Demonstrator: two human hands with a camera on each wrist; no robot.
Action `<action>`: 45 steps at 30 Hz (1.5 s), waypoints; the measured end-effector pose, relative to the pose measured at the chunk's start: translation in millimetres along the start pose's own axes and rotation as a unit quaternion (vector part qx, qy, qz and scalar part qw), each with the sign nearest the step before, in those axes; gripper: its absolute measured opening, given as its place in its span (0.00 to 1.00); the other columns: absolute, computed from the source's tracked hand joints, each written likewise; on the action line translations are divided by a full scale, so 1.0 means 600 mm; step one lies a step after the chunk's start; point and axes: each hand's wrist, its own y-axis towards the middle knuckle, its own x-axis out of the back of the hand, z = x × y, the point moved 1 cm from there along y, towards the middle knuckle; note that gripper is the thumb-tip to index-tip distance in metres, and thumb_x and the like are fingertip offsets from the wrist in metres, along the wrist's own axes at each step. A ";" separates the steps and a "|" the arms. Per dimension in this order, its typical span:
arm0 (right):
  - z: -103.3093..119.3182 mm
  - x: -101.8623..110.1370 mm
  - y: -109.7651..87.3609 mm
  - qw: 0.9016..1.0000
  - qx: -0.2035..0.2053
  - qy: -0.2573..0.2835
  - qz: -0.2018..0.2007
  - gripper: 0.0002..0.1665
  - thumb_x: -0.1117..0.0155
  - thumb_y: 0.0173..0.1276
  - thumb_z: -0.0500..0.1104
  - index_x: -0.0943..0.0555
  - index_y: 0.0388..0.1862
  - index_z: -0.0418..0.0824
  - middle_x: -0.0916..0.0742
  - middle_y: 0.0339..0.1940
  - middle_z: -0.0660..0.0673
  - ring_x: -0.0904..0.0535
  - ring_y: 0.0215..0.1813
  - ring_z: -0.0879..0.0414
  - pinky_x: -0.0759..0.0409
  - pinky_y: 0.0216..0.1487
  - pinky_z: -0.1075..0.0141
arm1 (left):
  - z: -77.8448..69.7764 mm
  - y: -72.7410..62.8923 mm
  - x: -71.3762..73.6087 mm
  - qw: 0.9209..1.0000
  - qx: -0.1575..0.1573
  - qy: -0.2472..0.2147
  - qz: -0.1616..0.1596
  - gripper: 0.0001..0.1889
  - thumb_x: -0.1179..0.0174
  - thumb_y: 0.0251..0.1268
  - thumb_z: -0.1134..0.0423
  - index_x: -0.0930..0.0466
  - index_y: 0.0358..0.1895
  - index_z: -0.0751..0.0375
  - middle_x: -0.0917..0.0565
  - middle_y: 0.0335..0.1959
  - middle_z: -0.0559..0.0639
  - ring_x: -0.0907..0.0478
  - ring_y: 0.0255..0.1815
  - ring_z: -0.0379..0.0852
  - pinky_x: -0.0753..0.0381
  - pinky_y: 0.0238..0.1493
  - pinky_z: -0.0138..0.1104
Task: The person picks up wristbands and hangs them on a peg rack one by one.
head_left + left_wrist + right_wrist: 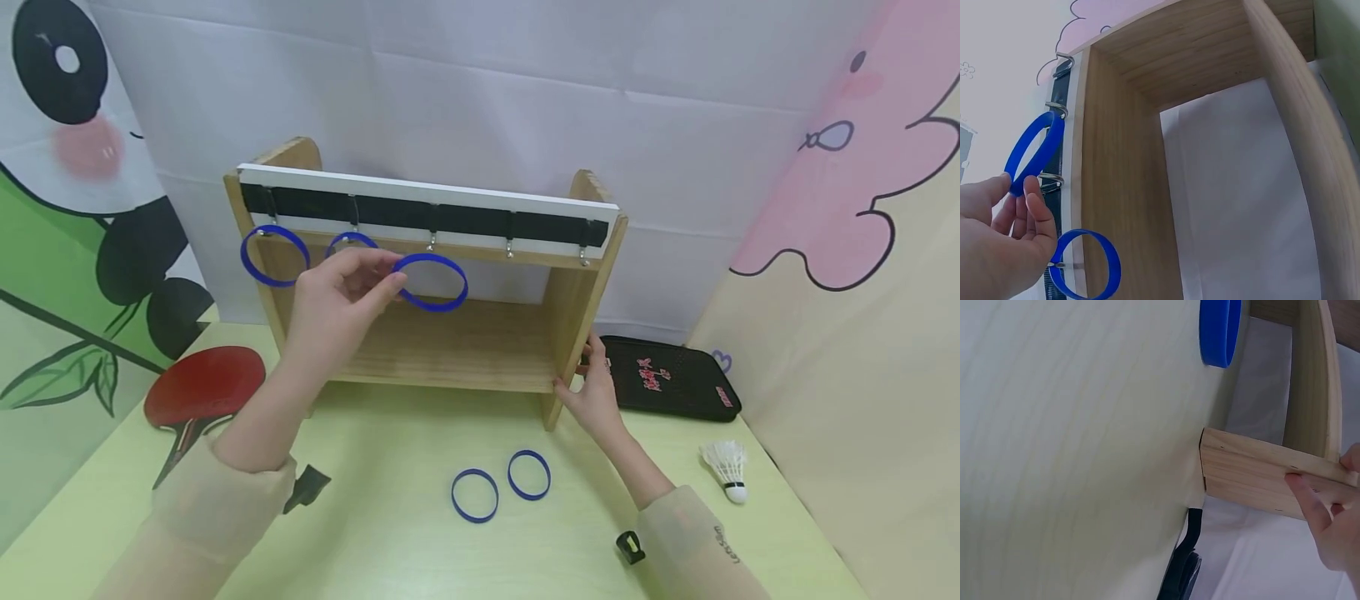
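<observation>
My left hand (341,292) pinches a blue ring (435,307) between thumb and fingers, in front of the hook row of a wooden rack (450,379). Two more blue rings hang at the left: one ring (245,260) from the leftmost hook, another ring (352,237) from the second, partly hidden by my hand. In the left wrist view the held ring (1055,134) overlaps a hook (1058,107); contact is unclear. The right hand (595,398) grips the rack's right side panel (1247,459), thumb in front. Two blue rings (475,520) (529,497) lie on the table before the rack.
On the left lies a red table tennis paddle (206,387), with a dark object (307,487) by my sleeve. A black case (667,379), a shuttlecock (726,467) and a small black item (630,547) are at the right. A white cloth (480,100) hangs behind.
</observation>
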 end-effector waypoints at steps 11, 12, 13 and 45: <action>-0.005 -0.003 0.000 1.000 0.005 -0.003 0.012 0.58 0.34 0.56 0.29 0.59 0.75 0.49 0.29 0.60 0.30 0.20 0.48 0.36 0.24 0.50 0.41 | 0.017 0.018 -0.015 0.997 -0.003 -0.054 -0.063 0.15 0.36 0.60 0.55 0.18 0.46 0.60 0.16 0.37 0.49 0.19 0.28 0.34 0.23 0.28 0.25; -0.005 -0.002 0.000 1.000 0.003 -0.003 0.012 0.58 0.34 0.56 0.29 0.59 0.75 0.49 0.29 0.60 0.30 0.20 0.48 0.36 0.24 0.50 0.41 | 0.019 0.019 -0.018 0.996 -0.007 -0.058 -0.067 0.15 0.35 0.59 0.55 0.18 0.45 0.60 0.16 0.37 0.50 0.19 0.28 0.35 0.22 0.28 0.25; -0.005 -0.002 0.000 1.000 0.001 -0.003 0.012 0.58 0.34 0.56 0.29 0.59 0.75 0.49 0.29 0.60 0.30 0.20 0.48 0.37 0.24 0.49 0.41 | 0.021 0.020 -0.021 0.995 -0.012 -0.062 -0.073 0.15 0.35 0.59 0.55 0.18 0.45 0.60 0.16 0.37 0.50 0.19 0.27 0.35 0.22 0.28 0.25; -0.003 0.000 -0.001 1.000 -0.013 0.002 0.018 0.57 0.35 0.57 0.30 0.59 0.75 0.52 0.31 0.61 0.31 0.21 0.51 0.37 0.23 0.46 0.40 | 0.021 -0.015 -0.032 0.995 -0.068 0.039 -0.060 0.11 0.35 0.59 0.59 0.19 0.43 0.59 0.17 0.37 0.47 0.23 0.32 0.34 0.25 0.30 0.20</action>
